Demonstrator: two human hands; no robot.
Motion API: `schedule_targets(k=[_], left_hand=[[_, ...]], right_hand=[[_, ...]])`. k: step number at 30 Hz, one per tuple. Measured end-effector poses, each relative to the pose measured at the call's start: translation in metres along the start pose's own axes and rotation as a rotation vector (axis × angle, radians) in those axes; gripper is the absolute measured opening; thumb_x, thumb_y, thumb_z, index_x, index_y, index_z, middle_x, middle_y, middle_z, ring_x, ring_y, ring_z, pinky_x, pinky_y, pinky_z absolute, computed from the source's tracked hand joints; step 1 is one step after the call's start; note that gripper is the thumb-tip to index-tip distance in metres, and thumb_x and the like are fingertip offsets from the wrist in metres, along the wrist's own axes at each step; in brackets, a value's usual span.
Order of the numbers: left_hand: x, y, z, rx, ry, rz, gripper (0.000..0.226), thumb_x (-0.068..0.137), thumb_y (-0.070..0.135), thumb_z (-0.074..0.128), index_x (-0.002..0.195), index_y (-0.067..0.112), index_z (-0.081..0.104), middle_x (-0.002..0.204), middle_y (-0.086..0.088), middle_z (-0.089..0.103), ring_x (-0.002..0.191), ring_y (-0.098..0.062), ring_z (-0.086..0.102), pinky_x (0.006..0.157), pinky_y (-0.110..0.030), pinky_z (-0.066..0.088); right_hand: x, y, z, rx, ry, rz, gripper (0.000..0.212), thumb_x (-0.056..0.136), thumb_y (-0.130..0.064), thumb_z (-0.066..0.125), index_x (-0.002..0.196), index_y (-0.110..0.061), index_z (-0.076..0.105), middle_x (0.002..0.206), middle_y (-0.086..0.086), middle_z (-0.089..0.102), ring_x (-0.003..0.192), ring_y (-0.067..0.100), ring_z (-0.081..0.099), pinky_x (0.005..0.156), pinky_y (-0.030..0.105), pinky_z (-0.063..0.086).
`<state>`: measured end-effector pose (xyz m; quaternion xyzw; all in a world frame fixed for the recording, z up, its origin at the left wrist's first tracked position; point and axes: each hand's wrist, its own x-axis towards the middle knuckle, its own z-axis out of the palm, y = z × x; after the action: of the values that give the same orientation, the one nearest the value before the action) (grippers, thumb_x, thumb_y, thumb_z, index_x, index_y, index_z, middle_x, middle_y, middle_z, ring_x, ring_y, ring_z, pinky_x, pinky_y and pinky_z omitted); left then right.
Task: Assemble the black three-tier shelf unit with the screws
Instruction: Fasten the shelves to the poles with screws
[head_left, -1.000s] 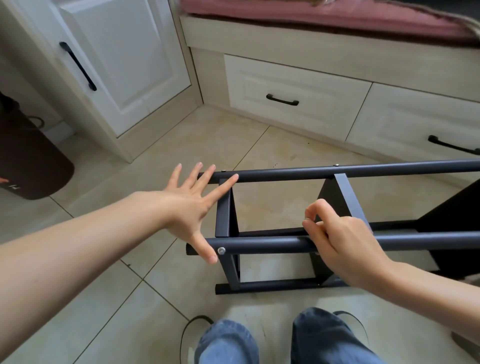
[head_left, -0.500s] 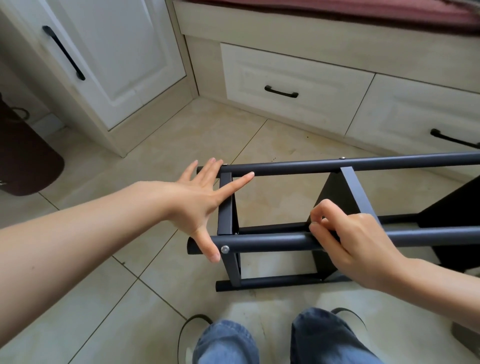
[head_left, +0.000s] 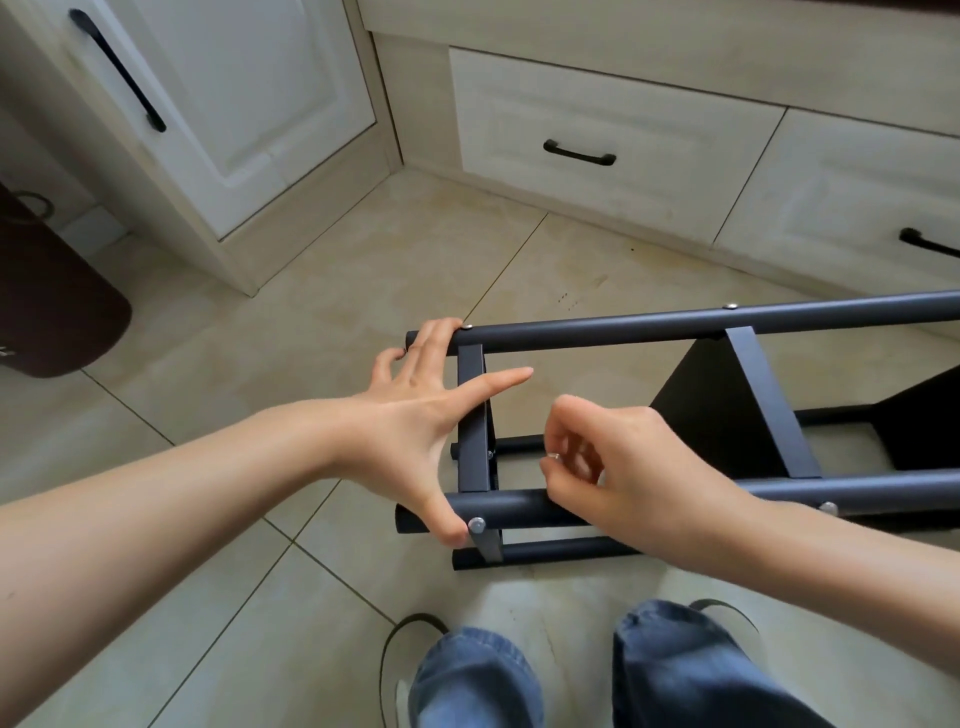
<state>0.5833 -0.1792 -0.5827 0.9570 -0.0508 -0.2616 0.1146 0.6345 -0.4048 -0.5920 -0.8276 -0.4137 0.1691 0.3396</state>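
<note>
Now | L hand spread wide on shelf unit end | R hand pinches small screw

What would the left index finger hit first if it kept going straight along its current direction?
Probably nothing close: the left hand points its index finger rightward into the open bay of the shelf frame. The next thing on that line looks like the slanted crossbar, though depth is unclear.

Shelf unit: black metal frame, lying on its side on the floor, long tubes running toward 3 o'clock | end crossbar at 9 o'clock end | silver screw standing proud on near tube | second shelf panel toward 3 o'clock.
</note>
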Motion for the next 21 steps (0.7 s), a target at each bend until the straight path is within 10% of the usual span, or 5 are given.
schedule_targets(k=[12, 21], left_hand=[[0.005, -0.005, -0.003, 0.298, -0.058, -0.047, 0.153, 0.022, 0.103, 0.040, 0.132, 0.046, -0.050, 0.148, -0.009, -0.042, 0.143, -0.033, -0.037, 0.113, -0.054, 0.011], [0.005, -0.003, -0.008, 0.267, -0.100, -0.076, 0.153, 0.024, 0.100, 0.047, 0.131, 0.049, -0.050, 0.154, -0.015, -0.039, 0.140, -0.031, -0.044, 0.116, -0.060, -0.017]], right_hand=[[0.018, -0.002, 0.004, -0.035, -0.194, 0.031, 0.024, 0.097, -0.017, 0.049, 0.099, -0.020, 0.072, 0.085, -0.012, 0.064, 0.080, 0.002, 0.057, 0.072, 0.014, 0.044], [0.007, -0.003, 0.009, -0.196, -0.239, -0.120, 0.060, 0.080, -0.076, 0.039, 0.109, -0.027, 0.058, 0.095, -0.014, 0.049, 0.084, 0.009, 0.050, 0.071, 0.024, 0.045]])
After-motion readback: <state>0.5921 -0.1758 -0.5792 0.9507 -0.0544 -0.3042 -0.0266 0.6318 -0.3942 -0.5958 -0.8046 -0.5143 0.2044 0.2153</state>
